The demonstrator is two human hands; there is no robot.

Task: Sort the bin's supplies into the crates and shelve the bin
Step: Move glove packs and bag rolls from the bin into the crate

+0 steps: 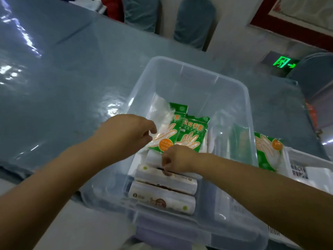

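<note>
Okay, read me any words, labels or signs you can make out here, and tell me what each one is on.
Green glove packet in the bin: orange Chinese characters, apparently "一次性手套", partly creased.
Glove packet under the left hand: orange round label, print too blurred.
Wrapped rolls: small print and logos, unreadable.
Green exit sign on the wall: running-figure symbol and an arrow, no legible words.
Glove packet in the white crate: print unreadable.

Both hands in bin [232, 87], left hand [126, 130] pinching glove pack [165, 139]
</note>
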